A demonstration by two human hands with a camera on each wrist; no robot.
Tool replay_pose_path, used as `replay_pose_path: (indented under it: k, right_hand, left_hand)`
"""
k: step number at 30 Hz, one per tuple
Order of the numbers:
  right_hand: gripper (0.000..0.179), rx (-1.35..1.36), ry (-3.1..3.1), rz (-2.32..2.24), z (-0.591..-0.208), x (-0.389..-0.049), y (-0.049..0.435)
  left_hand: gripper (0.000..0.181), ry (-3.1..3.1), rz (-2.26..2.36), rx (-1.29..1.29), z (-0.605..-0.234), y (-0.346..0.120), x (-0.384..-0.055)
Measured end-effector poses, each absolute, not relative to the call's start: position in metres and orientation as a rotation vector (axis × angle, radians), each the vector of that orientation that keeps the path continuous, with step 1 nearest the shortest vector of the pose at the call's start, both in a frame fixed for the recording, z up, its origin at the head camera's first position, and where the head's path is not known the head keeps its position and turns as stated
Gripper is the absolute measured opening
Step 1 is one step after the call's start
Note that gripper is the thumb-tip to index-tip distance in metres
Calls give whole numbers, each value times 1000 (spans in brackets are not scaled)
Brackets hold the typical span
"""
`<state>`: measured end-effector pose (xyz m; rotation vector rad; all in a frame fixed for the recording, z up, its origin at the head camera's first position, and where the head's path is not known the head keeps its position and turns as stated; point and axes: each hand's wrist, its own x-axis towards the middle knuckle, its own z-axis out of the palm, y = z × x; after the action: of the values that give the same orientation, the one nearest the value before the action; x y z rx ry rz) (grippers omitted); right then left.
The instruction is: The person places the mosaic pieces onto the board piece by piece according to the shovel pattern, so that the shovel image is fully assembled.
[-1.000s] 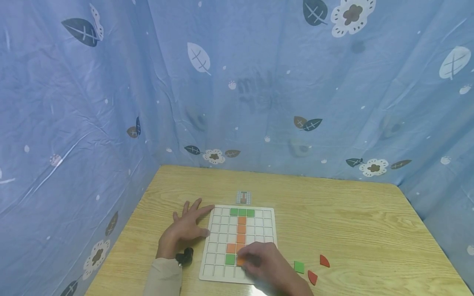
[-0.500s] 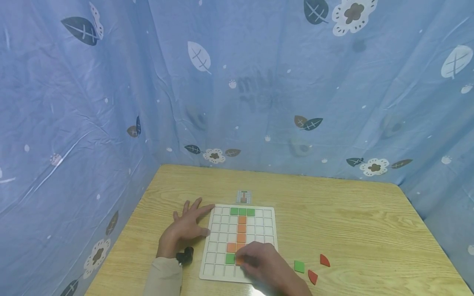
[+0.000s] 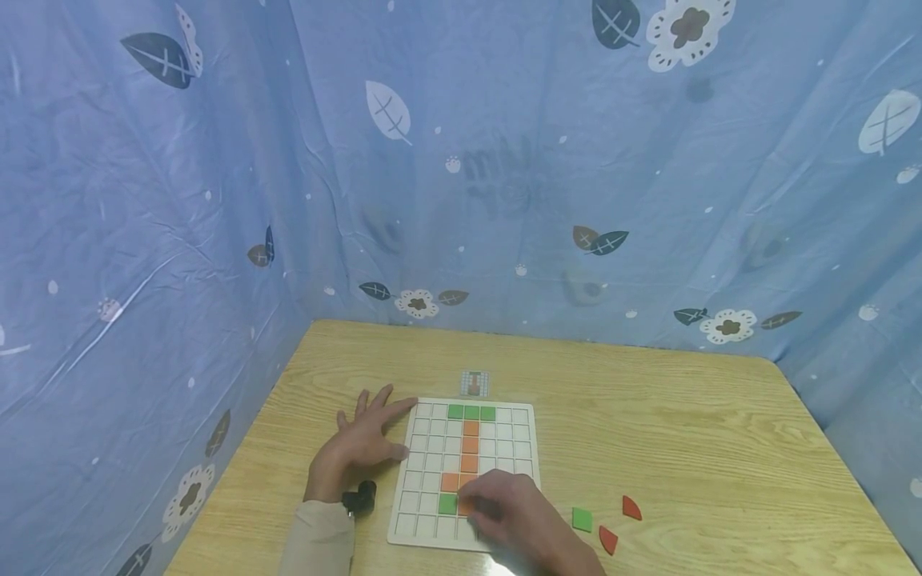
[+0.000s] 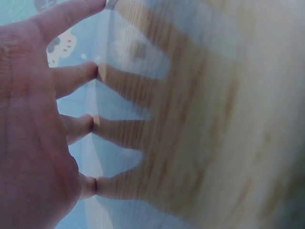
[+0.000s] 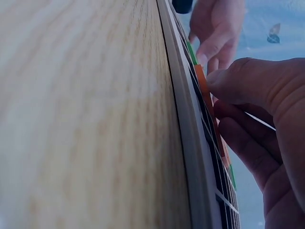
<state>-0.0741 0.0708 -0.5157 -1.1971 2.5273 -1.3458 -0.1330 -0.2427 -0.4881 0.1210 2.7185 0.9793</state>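
Observation:
A white grid board (image 3: 425,445) lies on the table. Three green square tiles (image 3: 471,413) fill the middle of its far row, and several orange square tiles (image 3: 471,445) run down a column below them. My right hand (image 3: 513,512) has its thumb and curled fingertips on an orange tile (image 5: 205,88) in the lower part of the board, right of a green tile (image 3: 447,504). That orange tile sits slightly proud of the grid in the right wrist view. My left hand (image 3: 363,438) rests with fingers spread, index fingertip at the board's far left corner and thumb at its left edge.
On the table (image 3: 684,432) right of the board lie a loose green tile (image 3: 582,519) and two red quarter-round pieces, one farther (image 3: 631,507) and one nearer (image 3: 608,539). A small pattern card (image 3: 474,384) lies beyond the board. A blue curtain (image 3: 519,160) encloses the table.
My right hand has shifted very slightly left on the orange tile and now covers more of it. My left hand has stayed where it was.

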Motion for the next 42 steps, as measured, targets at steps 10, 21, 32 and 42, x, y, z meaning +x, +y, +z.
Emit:
replay_pose_path:
  k: [10, 21, 32, 42]
  right_hand:
    - [28, -1125, 2479, -1473, -515, -76, 78]
    - [26, -1062, 2595, -1507, -502, -82, 105]
    - [28, -871, 2687, -1556, -506, -72, 147]
    - [31, -650, 2603, -1631, -504, -56, 186]
  left_hand:
    - [86, 2724, 961, 130, -488, -243, -133]
    - [87, 2726, 968, 144, -485, -244, -132]
    - [87, 2734, 968, 137, -487, -244, -132]
    - [86, 2742, 964, 159, -487, -244, -133]
